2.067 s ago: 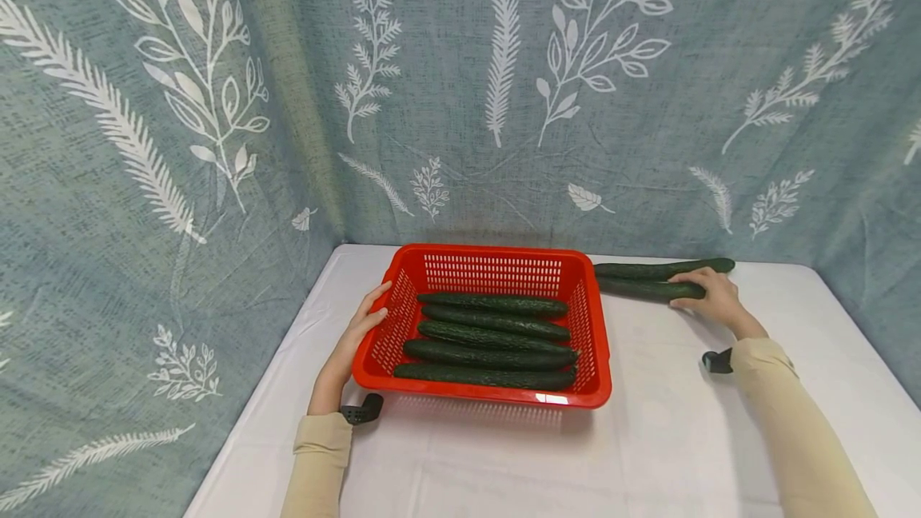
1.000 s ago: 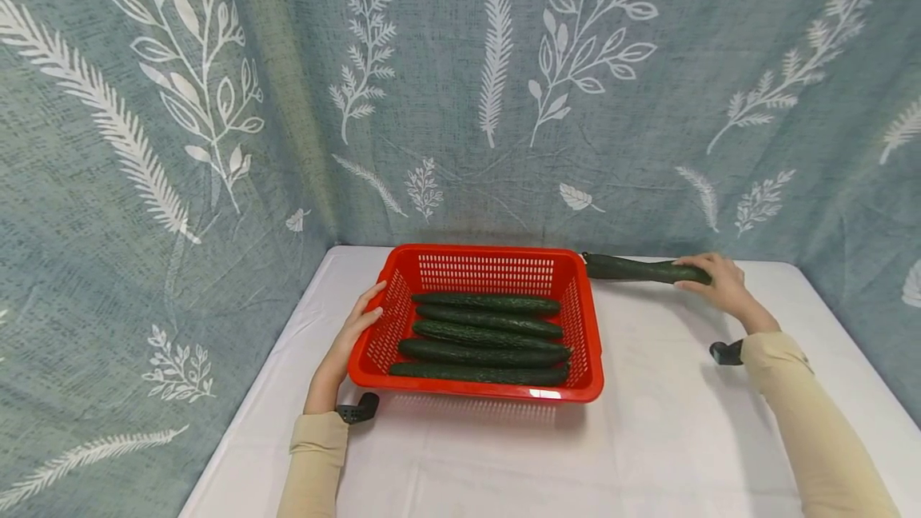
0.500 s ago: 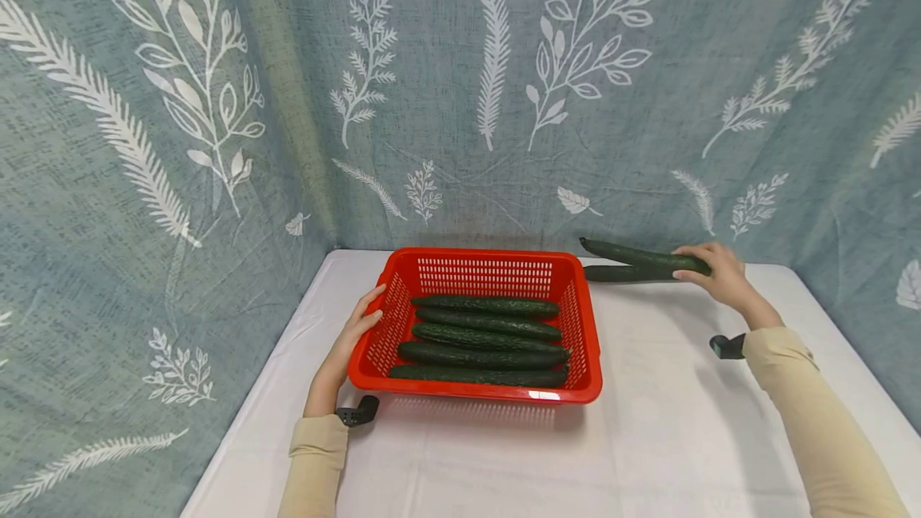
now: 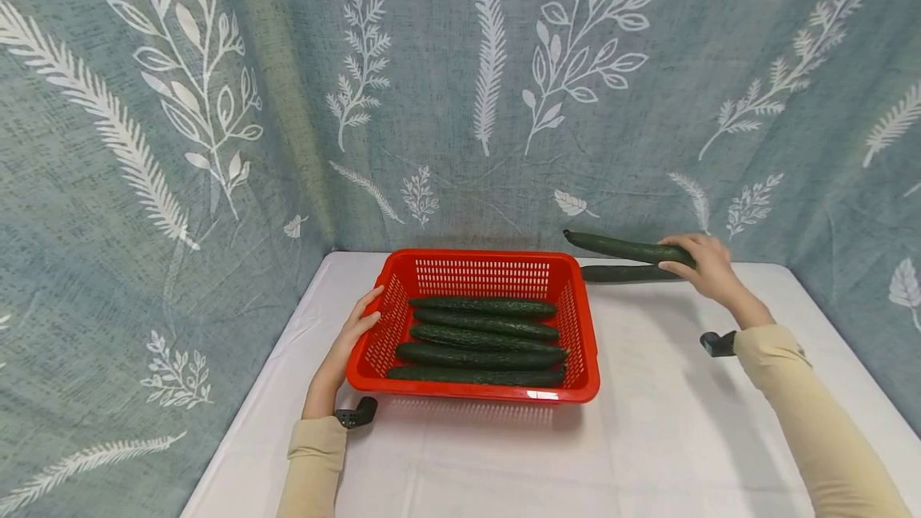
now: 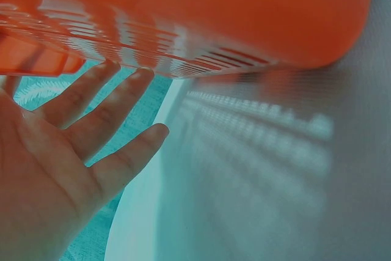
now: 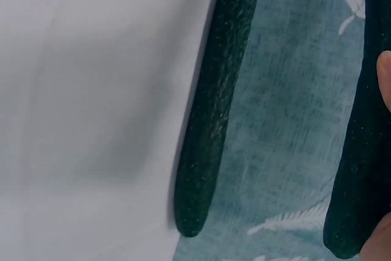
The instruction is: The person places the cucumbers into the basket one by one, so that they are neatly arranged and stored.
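My right hand (image 4: 708, 266) grips a long dark green cucumber (image 4: 612, 245) near its right end, holding it raised above the table at the back right. Below it another cucumber (image 4: 626, 273) lies on the table along the curtain; the right wrist view shows both, apart. My left hand (image 4: 347, 346) is at the left side of a red plastic basket (image 4: 468, 392). In the left wrist view its fingers (image 5: 107, 120) are spread and fairly straight, with the tips at the slotted wall. Several cucumbers (image 4: 482, 356) lie side by side inside the basket.
A white cloth (image 4: 647, 438) covers the table. A blue-green curtain with white leaf prints (image 4: 446, 102) hangs behind and at the left. Dark wrist devices (image 4: 718, 344) sit at both wrists. The basket's right wall (image 4: 586, 318) stands close to the lying cucumber's left end.
My right hand has taken one of the two cucumbers at the back right and lifted it, now moving slightly left. The other cucumber stays on the table. My left hand keeps its place at the basket.
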Available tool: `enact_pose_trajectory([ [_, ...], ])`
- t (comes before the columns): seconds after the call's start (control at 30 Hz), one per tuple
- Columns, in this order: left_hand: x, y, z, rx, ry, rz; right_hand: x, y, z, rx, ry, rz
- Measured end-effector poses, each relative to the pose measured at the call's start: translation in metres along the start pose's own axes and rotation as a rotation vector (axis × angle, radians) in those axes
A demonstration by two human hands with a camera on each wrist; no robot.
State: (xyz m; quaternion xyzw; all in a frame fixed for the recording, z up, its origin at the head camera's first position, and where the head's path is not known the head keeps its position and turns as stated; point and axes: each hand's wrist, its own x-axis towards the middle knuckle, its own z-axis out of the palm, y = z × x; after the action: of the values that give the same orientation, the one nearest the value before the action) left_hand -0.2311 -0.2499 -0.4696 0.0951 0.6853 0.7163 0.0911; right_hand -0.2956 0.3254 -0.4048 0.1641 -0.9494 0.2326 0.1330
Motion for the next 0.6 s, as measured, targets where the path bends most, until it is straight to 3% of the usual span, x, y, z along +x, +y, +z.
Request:
enact_pose_trajectory([
  [0.6,0.005,0.001,0.003,-0.004,0.011,-0.006,0.021,-0.027,0.010,0.076,0.051,-0.080],
])
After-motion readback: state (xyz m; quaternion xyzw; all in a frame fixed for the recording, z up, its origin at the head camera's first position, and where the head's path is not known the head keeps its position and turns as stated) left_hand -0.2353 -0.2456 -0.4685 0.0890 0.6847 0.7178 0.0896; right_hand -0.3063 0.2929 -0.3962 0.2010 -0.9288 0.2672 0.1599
